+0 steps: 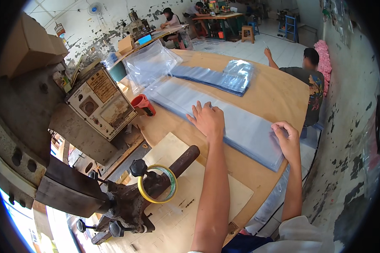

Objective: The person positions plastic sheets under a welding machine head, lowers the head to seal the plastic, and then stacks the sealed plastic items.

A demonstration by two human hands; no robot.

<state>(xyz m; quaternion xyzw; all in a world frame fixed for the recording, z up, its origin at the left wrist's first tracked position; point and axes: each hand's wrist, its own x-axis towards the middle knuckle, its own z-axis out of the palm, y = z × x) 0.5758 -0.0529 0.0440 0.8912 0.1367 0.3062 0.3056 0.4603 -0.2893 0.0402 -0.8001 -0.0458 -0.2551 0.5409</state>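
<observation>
A long stack of clear, bluish plastic sheets [251,126] lies across the table in front of me. My left hand [209,120] rests on the middle of the stack near its close edge, palm down with its fingers spread. At the right end, my right hand [288,137] is closed in a pinch at the edge of the top plastic sheet. Behind this stack lies a second, narrower pile of plastic sheets [211,76], with a shiny folded piece on its right end. A large clear plastic bag [150,63] sits at the far left.
A press machine with a control box [101,101] stands at left, its dark arm [185,158] reaching over a pale board [236,194]. A yellow tape roll [142,185] hangs on it. A red cup [143,104] stands nearby. Another person [310,78] sits beyond the table's right edge.
</observation>
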